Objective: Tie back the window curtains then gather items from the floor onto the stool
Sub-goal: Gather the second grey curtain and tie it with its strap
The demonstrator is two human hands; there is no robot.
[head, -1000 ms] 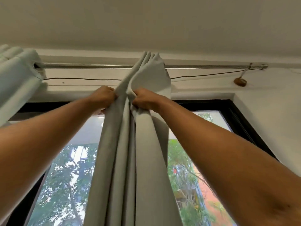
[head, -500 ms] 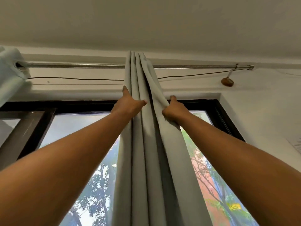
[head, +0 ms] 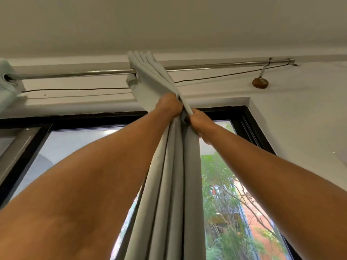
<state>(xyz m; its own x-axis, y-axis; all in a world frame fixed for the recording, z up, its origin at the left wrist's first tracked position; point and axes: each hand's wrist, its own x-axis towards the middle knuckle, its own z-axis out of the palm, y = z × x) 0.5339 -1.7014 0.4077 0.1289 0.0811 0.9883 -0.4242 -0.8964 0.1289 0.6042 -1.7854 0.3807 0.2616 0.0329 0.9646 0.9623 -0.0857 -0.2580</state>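
Observation:
A pale grey curtain (head: 169,184) hangs bunched in tight folds from a metal rod (head: 75,74) above the window. Both arms reach up to it. My left hand (head: 169,106) grips the gathered folds from the left, just below the rod. My right hand (head: 199,122) grips the right side of the same bundle, a little lower, touching the left hand's side. A second pale curtain (head: 7,79) is bunched at the rod's far left end. The floor, the stool and the floor items are out of view.
A black-framed window (head: 249,128) shows trees and a brick building outside. A thin dark cable (head: 75,89) runs along the wall under the rod. A round brown rod bracket (head: 260,82) sits on the wall at the right. White ceiling fills the top.
My hands went from open on the curtain to gripping it, squeezing the folds together. The curtain's top now leans left on the rod, and the view has shifted a little.

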